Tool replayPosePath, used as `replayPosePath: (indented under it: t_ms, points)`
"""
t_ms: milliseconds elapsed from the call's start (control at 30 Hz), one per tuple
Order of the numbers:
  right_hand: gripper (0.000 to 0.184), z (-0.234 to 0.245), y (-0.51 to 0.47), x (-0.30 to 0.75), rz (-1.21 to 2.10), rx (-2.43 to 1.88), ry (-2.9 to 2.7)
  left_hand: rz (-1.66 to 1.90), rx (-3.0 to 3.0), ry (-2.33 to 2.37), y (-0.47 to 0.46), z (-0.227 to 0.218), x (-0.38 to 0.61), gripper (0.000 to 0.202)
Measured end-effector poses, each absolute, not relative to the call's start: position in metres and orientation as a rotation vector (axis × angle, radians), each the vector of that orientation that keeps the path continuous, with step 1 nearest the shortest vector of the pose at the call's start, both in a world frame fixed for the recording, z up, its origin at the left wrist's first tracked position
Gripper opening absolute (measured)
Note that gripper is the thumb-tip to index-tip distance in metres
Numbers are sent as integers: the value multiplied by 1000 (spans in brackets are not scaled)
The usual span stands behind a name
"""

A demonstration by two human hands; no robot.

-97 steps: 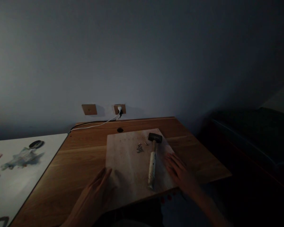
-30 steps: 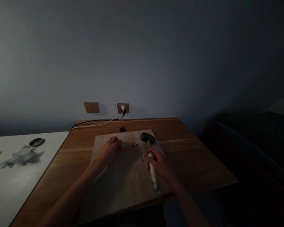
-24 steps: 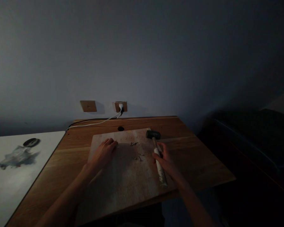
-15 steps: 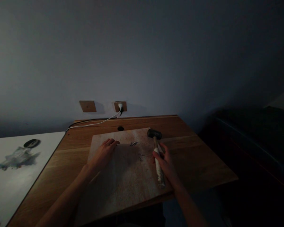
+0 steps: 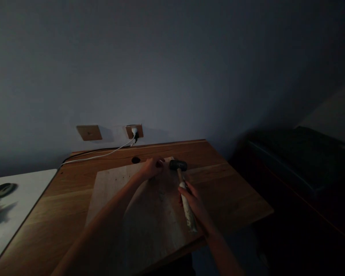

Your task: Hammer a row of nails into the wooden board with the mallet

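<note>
A pale wooden board lies on a brown wooden desk. My right hand is wrapped round the pale handle of a hammer, whose black head points toward the board's far edge. My left hand reaches across the board to its far edge, right beside the hammer head, fingers curled and pinched together; what they hold is too small and dark to make out. A few small nails lie faintly on the board near my right hand.
Behind the desk, a wall holds a switch plate and a socket with a white cable trailing left. A cable hole is in the desk top. A white surface with a dark round object lies left; dark furniture stands right.
My left hand moved from the board's left part to the far edge next to the hammer head. My right hand closed round the hammer handle. The view shifted right.
</note>
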State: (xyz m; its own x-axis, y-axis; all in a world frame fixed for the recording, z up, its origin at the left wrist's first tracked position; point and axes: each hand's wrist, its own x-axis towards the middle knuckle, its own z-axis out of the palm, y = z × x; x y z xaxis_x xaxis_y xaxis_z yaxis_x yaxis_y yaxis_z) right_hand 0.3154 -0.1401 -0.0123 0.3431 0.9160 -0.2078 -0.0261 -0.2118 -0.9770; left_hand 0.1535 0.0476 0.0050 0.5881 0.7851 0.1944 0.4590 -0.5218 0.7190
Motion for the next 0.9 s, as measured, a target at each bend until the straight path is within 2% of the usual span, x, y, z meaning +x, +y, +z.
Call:
replayPosePath:
  t_ms: [367,467,600,900]
  points:
    - [59,-1,-144,309,962,-1627,-800,601,2293,893,54,4,158,48]
    - [57,2,-143,308,1008,-1675,-799,663,2229,861,53,-2,160,43]
    - [40,7,-139,309,1138,-1668,-813,714,2209,830,52,-8,161,33]
    - [43,12,-138,298,1357,-1449,-646,742,2274,780,54,-11,157,20]
